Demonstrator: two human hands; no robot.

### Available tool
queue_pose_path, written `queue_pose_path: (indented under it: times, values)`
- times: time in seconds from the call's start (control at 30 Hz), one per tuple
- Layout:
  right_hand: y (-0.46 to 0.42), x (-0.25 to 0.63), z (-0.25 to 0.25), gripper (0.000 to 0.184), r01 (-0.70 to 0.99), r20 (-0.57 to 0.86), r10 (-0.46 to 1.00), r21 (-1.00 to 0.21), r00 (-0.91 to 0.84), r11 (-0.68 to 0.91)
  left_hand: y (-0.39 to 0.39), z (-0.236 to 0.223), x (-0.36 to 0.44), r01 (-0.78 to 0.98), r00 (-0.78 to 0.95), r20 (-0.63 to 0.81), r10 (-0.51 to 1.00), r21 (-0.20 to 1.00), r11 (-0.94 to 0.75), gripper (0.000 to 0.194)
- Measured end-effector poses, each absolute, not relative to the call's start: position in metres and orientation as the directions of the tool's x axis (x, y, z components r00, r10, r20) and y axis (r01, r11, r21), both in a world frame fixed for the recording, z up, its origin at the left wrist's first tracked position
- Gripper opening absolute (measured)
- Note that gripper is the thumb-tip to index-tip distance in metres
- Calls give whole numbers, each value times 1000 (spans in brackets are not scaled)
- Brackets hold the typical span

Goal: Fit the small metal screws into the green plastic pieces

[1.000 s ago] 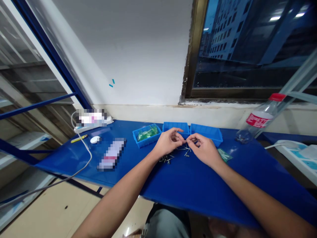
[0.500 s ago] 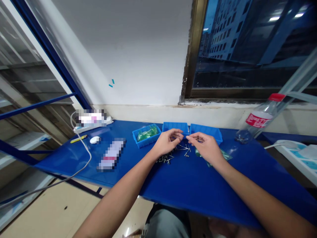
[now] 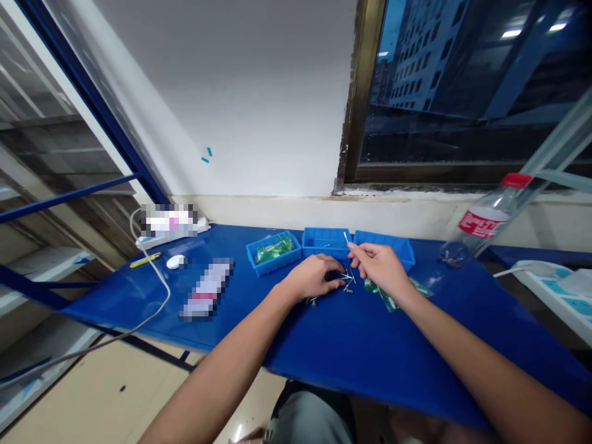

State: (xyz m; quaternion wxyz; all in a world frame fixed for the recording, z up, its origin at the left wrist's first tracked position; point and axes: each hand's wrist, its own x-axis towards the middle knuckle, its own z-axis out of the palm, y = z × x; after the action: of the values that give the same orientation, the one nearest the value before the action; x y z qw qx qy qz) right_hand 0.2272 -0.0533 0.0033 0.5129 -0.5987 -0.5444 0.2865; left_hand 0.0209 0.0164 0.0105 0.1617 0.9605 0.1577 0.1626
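My right hand [image 3: 382, 264] pinches a thin metal rivet [image 3: 346, 238] between thumb and fingertips, its silvery end pointing up in front of the bins. Over the loose rivets [image 3: 349, 279] on the blue table lowers my left hand [image 3: 314, 277], thumb and fingers apart around them; part of the pile is hidden under it. Beyond the hands, a single rivet lies in the middle blue bin [image 3: 319, 233]. The right blue bin [image 3: 404, 251] is partly covered by my right hand. Green plastic bags [image 3: 391, 299] lie beneath my right wrist.
A left blue bin [image 3: 259, 269] holds green plastic packets. Further left on the blue table [image 3: 351, 357] are a blurred flat object [image 3: 208, 290], a white mouse-like object [image 3: 174, 262], a yellow cutter [image 3: 145, 259] and a cable. A bottle [image 3: 485, 219] stands at the right.
The hands have moved apart. My left hand has come down onto the rivets, and my right hand now holds one rivet up. A rivet now shows in the middle bin.
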Motion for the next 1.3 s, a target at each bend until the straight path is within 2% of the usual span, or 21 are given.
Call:
queue_pose_path:
  times: [0.2, 0.37, 0.47, 0.57, 0.67, 0.77, 1.0, 1.13, 1.3]
  values:
    - [-66, 226, 3, 51, 566, 306, 933, -811, 189, 151, 19, 8, 22, 259, 899, 277, 338, 284, -923, 22]
    - [-74, 227, -3, 48, 644, 366, 919, -741, 148, 191, 20, 8, 23, 278, 882, 308, 357, 272, -921, 21]
    - [-74, 227, -2, 44, 655, 393, 907, -727, 151, 206, 19, 8, 22, 313, 830, 359, 427, 334, -889, 17]
    - [-73, 227, 0, 35, 681, 480, 866, -682, 140, 267, 17, 9, 22, 315, 752, 418, 509, 451, -835, 15]
    - [-72, 228, 1, 25, 711, 566, 818, -619, 107, 335, 15, 9, 25, 244, 693, 443, 569, 598, -763, 14]
    - [-72, 228, 1, 23, 698, 585, 807, -613, 85, 371, 13, 8, 27, 181, 650, 440, 619, 702, -689, 15]
    - [-71, 230, -3, 20, 690, 554, 832, -611, 22, 388, 13, 9, 28, 133, 606, 402, 687, 800, -586, 15]
    - [-69, 230, -7, 19, 643, 515, 856, -671, 44, 370, 11, 9, 29, 59, 624, 367, 690, 858, -510, 17]
    - [-69, 226, -7, 22, 574, 505, 862, -719, 44, 392, 9, 8, 30, 36, 638, 362, 680, 867, -496, 23]
